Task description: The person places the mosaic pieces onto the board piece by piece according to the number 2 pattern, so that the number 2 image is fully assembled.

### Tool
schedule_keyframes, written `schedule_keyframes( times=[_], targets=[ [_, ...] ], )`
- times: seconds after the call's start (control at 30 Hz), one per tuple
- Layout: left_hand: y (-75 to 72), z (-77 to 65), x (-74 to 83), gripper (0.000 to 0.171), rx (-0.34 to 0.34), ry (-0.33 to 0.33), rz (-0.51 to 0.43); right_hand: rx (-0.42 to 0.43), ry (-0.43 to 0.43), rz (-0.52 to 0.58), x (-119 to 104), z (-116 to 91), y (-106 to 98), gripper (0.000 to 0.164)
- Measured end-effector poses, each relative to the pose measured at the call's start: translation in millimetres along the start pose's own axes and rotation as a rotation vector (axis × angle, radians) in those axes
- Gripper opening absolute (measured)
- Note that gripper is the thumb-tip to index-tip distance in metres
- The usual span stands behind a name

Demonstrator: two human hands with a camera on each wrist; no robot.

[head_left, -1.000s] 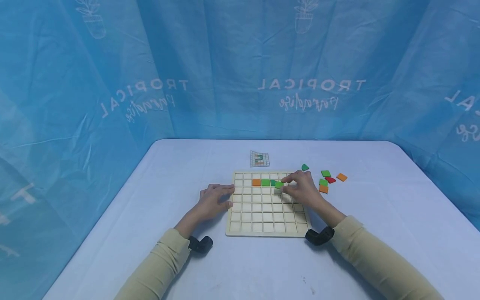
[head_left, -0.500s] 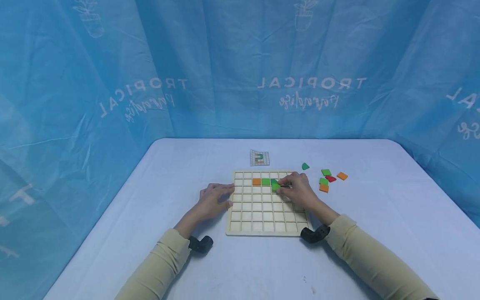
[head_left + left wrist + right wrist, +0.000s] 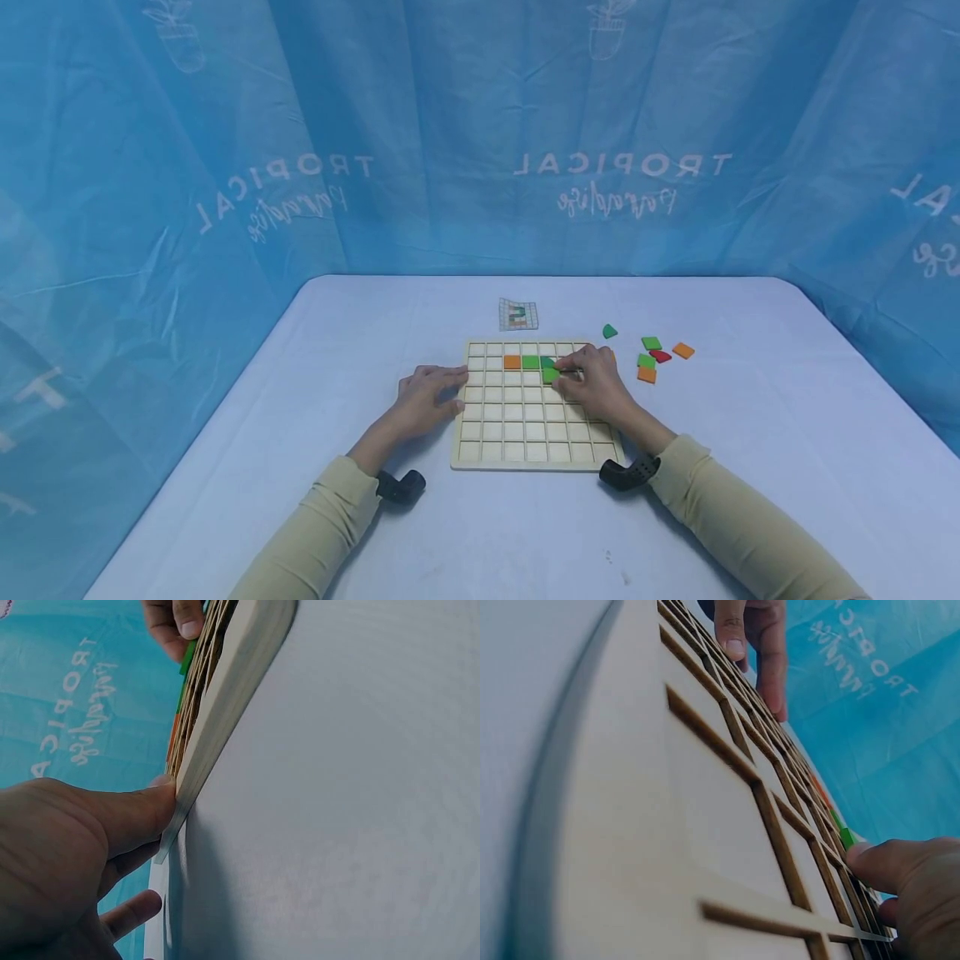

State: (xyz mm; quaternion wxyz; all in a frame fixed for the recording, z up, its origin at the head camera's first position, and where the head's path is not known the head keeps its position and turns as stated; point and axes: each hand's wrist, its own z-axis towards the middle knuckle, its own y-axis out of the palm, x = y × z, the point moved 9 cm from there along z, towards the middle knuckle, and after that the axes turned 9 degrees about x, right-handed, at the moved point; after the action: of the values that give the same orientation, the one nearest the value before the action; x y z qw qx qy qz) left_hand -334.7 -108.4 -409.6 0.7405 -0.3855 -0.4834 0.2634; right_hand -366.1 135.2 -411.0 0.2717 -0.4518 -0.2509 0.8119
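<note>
A pale wooden grid board (image 3: 513,432) lies on the white table. My right hand (image 3: 594,383) pinches a light green square tile (image 3: 551,377) at a cell in the second row from the far edge. Along the row behind it sit an orange tile (image 3: 512,362), another green tile (image 3: 531,362) and a darker green piece (image 3: 547,363), partly covered. My left hand (image 3: 427,402) touches the board's left edge with extended fingers; in the left wrist view its thumb (image 3: 142,810) rests against the rim. The right wrist view shows the pinched tile's green edge (image 3: 847,837) by the thumb.
A small pattern card (image 3: 518,315) lies beyond the board. To the right are loose pieces: a dark green rounded one (image 3: 610,332), green squares (image 3: 651,342), a red piece (image 3: 660,356) and orange squares (image 3: 683,351). A blue printed curtain (image 3: 480,225) hangs behind the table.
My right hand has lowered the green tile from over the far row into the second row, slightly left and nearer me. My left hand stays at the board's edge.
</note>
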Motion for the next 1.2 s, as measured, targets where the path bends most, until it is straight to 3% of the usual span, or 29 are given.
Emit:
schedule_keyframes(
  times=[1.2],
  targets=[
    [0.7, 1.0, -0.3, 0.047, 0.002, 0.003, 0.002, 0.003, 0.051, 0.049, 4.6, -2.1, -0.6, 0.028]
  ],
)
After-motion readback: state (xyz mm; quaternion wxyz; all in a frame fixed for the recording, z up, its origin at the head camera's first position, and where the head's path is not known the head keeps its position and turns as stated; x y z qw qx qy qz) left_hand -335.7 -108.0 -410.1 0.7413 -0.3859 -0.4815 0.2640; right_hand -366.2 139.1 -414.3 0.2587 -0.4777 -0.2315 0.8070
